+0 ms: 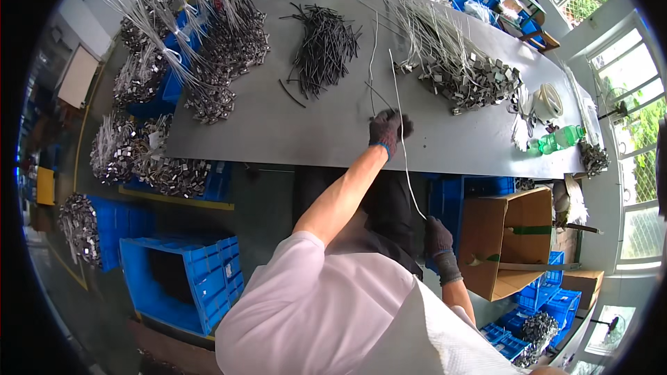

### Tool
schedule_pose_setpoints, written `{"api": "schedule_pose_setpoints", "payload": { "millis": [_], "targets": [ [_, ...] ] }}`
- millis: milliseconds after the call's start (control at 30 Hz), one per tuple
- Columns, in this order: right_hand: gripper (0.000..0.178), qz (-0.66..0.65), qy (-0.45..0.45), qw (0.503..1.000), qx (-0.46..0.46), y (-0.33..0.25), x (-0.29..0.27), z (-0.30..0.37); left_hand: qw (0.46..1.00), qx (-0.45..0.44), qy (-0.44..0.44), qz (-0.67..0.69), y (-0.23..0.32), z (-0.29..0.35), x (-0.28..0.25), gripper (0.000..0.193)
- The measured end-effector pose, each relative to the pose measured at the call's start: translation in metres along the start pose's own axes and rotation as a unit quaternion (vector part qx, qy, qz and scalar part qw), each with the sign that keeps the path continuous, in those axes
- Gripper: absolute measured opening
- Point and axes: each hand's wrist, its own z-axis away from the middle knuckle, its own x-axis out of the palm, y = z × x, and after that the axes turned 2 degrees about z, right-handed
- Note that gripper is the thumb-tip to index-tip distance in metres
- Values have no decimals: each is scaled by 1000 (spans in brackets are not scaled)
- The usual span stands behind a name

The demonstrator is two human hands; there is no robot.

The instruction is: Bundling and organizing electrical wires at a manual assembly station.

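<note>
My left hand, in a dark knit glove, is closed low over the near part of the metal table. One thin black tube runs into its fingertips. Beside that lies a thin pale wire, its lower end close to the same hand. My right hand, gloved too, is down in front of the table edge, closed on the lower end of a long white wire. This wire stretches up past my left hand onto the tabletop; whether the left fingers touch it is hidden. A loose heap of short black tubes lies farther off.
Bundled wires with metal end pieces cover the table's left end; another pile lies right. A green bottle and a white roll are at the right end. Blue crates and a cardboard box stand below.
</note>
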Motion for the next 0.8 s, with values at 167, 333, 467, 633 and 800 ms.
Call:
{"api": "schedule_pose_setpoints", "payload": {
  "millis": [167,333,467,633,800],
  "targets": [
    [17,51,-82,993,64,27,-3,4,978,185,95,9,64,-23,19,7],
    [18,21,-89,993,74,45,15,11,944,285,48,-160,77,-24,12,10],
    [20,-7,-67,997,42,61,32,16,961,146,3,-235,80,-16,5,10],
    [19,-101,-103,989,33,45,20,-7,942,154,-43,-294,74,-9,5,20],
    [28,-606,21,792,72,-55,-28,-105,948,43,-107,-296,4,23,11,26]
  ]
}}
